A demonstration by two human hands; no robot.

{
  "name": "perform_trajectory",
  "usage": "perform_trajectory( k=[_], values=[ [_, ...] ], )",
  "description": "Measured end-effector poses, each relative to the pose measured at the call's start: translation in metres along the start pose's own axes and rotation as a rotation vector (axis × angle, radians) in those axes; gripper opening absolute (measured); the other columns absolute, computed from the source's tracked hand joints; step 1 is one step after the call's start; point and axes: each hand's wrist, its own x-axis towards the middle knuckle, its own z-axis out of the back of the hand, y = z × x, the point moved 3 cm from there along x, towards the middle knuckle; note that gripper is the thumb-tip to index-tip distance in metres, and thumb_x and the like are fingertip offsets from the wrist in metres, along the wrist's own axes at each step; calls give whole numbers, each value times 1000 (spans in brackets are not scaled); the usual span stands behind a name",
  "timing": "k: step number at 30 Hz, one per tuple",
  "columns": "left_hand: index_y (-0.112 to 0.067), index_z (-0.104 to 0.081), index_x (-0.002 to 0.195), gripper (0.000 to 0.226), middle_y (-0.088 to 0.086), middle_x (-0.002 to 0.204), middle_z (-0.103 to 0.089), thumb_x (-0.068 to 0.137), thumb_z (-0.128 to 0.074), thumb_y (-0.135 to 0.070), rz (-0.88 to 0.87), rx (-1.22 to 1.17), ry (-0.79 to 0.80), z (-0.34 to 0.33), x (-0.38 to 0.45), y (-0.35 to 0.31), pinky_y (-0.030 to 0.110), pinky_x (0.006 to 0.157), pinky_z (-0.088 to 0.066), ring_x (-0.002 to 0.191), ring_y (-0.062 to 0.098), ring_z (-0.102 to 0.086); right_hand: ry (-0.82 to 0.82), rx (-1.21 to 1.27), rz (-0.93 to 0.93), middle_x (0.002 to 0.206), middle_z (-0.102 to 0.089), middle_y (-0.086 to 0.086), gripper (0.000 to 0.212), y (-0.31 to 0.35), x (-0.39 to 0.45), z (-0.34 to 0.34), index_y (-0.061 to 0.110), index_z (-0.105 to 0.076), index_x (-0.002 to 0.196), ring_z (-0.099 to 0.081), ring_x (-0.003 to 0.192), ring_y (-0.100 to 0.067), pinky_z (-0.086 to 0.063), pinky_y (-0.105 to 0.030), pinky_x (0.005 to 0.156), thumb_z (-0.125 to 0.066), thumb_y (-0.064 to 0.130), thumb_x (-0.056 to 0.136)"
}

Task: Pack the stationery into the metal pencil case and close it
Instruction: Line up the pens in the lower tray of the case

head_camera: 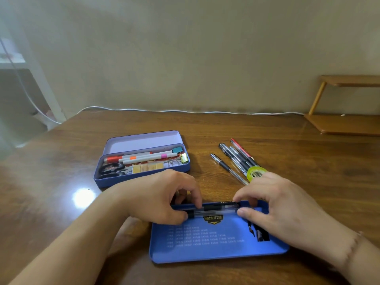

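A blue metal tray (205, 249) with printed text lies flat near the table's front edge. Two clear pens (213, 212) lie along its far rim. My left hand (160, 200) pinches their left end and my right hand (283, 206) pinches their right end. Behind, to the left, the blue metal pencil case (144, 175) stands open with its lid (144, 141) tipped back. Inside it are markers, scissors, clips and an eraser-like block. Several loose pens (236, 159) and a yellow-green tape roll (249, 173) lie on the table just beyond my right hand.
The wooden table (61, 161) ends at a wall, where a white cable (185, 110) runs along the back edge. A small wooden shelf (345, 124) stands at the back right. A glare spot shines on the table at the left.
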Motion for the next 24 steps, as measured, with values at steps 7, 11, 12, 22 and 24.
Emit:
perform_trajectory(
  k=[7, 11, 12, 22, 24],
  values=[
    [-37, -64, 94, 18, -18, 99, -61, 82, -74, -28, -9, 15, -33, -1, 3, 1, 31, 77, -54, 91, 10, -61, -21, 35, 32, 71, -57, 24, 7, -2, 0, -4, 40, -64, 83, -52, 83, -3, -45, -25, 69, -68, 45, 78],
    [-37, -65, 96, 19, -20, 100, -61, 82, -74, -28, 2, 27, -24, 0, 2, 2, 27, 77, -53, 92, 8, -61, -34, 64, 42, 71, -57, 24, 12, -2, 1, -5, 41, -64, 83, -53, 83, -2, -46, -25, 70, -61, 51, 77],
    [-37, -65, 97, 19, -20, 100, -61, 83, -74, -29, 6, 30, -24, 1, 1, 2, 25, 77, -53, 92, 8, -61, -45, 66, 44, 72, -57, 24, 16, -2, 1, -4, 41, -64, 83, -53, 83, -1, -46, -24, 70, -58, 54, 77],
    [-36, -66, 98, 15, -20, 97, -62, 85, -72, -33, 9, 45, -36, 3, 1, 5, 27, 75, -54, 89, 7, -61, -193, -95, -155, 88, -53, 22, 14, -30, 9, 0, 36, -73, 93, -44, 91, -7, -45, -29, 70, -63, 38, 83],
    [-35, -67, 96, 9, -20, 92, -63, 88, -69, -31, 2, 43, -78, 5, -1, 4, 21, 70, -50, 85, 5, -60, -185, -106, -178, 87, -53, 20, 14, -30, 10, 0, 36, -73, 91, -43, 90, -8, -45, -29, 67, -67, 42, 80]
  ],
)
